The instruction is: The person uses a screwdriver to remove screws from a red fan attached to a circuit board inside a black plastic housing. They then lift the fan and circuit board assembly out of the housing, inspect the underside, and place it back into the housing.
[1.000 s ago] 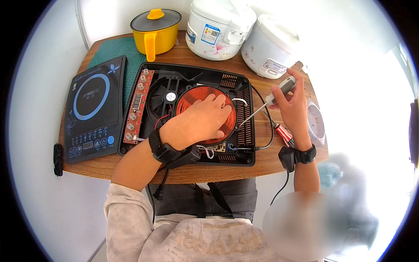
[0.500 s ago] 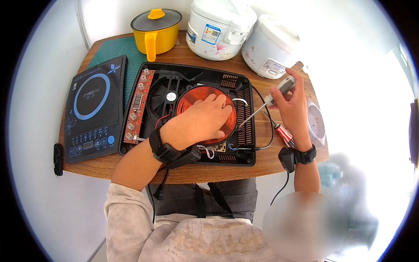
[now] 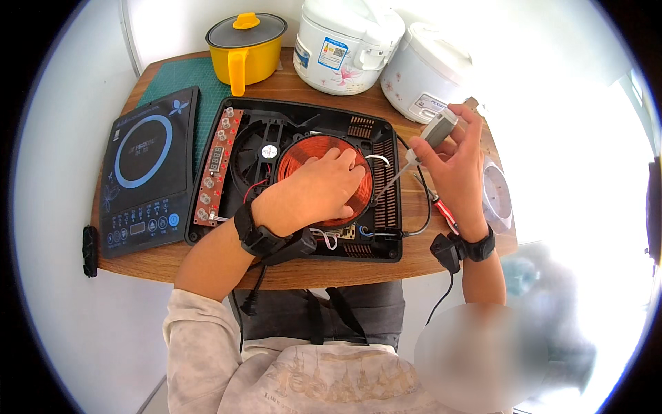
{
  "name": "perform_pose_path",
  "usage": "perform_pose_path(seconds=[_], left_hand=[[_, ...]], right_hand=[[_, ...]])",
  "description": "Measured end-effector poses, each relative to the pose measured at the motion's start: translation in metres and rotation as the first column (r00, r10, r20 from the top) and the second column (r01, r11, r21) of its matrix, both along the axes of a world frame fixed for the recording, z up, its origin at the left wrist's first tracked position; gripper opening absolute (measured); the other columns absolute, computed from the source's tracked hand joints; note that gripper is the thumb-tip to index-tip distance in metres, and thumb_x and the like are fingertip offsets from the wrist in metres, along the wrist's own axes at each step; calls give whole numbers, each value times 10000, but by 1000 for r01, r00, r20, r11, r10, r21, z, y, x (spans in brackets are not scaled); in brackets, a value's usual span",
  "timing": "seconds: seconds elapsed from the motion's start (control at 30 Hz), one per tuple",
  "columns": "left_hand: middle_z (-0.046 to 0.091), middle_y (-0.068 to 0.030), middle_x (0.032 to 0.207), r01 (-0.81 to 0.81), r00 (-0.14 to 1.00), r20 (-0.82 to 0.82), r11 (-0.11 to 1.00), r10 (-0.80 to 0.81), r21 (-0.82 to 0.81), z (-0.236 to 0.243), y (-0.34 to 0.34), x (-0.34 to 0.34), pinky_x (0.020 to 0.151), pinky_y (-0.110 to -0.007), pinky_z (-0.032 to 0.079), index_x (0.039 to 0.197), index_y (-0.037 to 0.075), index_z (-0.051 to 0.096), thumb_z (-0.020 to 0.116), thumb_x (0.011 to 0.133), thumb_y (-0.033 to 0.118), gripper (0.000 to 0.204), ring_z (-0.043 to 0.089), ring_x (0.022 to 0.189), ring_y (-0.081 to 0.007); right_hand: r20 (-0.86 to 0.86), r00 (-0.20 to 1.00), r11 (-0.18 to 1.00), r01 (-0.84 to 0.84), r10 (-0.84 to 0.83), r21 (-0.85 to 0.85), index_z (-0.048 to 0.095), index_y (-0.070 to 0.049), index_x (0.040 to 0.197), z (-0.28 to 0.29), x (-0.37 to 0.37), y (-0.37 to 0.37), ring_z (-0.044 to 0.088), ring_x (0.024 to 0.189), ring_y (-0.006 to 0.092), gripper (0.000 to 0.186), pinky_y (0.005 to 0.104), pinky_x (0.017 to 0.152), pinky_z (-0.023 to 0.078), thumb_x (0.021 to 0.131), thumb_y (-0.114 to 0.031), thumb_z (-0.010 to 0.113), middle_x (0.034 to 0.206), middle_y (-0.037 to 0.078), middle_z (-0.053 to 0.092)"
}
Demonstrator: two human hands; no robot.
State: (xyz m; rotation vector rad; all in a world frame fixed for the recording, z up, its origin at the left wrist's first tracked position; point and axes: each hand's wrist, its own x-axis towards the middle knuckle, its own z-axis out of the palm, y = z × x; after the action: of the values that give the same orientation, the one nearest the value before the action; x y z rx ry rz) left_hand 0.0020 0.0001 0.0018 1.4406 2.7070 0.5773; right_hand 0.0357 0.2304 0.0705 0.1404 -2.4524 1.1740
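My left hand [image 3: 312, 183] lies with fingers spread over a round copper coil [image 3: 295, 152], touching it. That coil sits inside the opened black base [image 3: 296, 109] of an induction cooker. My right hand [image 3: 460, 169] is closed round the grey handle of a screwdriver [image 3: 438, 130]. The shaft slants down to the left, with its tip at the coil's right edge; whether it sits in a screw is too small to tell. A second screwdriver [image 3: 445, 209] with a red and white handle lies beneath my right hand, partly hidden by it.
The cooker's black top panel [image 3: 146, 153] rests left of the base, partly on a green cutting mat [image 3: 178, 76]. A yellow lidded pot [image 3: 252, 65] and two white rice cookers [image 3: 345, 48] stand behind. A clear shallow container [image 3: 498, 190] sits at the table's right edge.
My right hand has turned the screwdriver and shifted its grip on the handle, which now leans a little further left. My left hand stays on the coil.
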Motion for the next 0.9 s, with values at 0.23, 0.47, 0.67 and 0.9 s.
perform_pose_path(seconds=[0.23,0.47,0.67,0.9], left_hand=[[529,-193,1215,4,1000,-11,1000,-4,4,-1,-1,0,954,-446,556,1161,-43,574,844,783,232,540,572,1166,-375],[535,-201,1204,14,1000,-17,1000,-14,15,-2,0,0,954,-446,557,1162,-50,576,847,774,223,547,582,1149,-379],[541,-209,1200,22,999,-26,998,-21,65,-4,-2,-1,951,-449,559,1168,-55,582,852,762,225,562,585,1132,-384],[546,-213,1195,17,1000,-2,999,-17,50,-2,-2,0,938,-453,562,1182,-56,580,844,768,233,570,589,1121,-386]], right_hand=[[-48,997,996,-54,57,70,408,-66,1398,3,3,-2,769,876,225,680,329,718,609,888,-183,843,1197,166,743],[-140,983,984,-99,120,147,515,-70,1383,9,12,-9,750,1013,224,626,346,819,642,857,-120,852,1259,124,727],[-153,953,953,-229,261,200,578,-91,1410,11,22,-28,737,991,223,616,349,842,646,852,-74,838,1254,94,724],[-88,943,939,-303,320,163,612,-102,1387,21,29,-30,705,1099,241,551,348,872,644,874,9,780,1356,88,677]])
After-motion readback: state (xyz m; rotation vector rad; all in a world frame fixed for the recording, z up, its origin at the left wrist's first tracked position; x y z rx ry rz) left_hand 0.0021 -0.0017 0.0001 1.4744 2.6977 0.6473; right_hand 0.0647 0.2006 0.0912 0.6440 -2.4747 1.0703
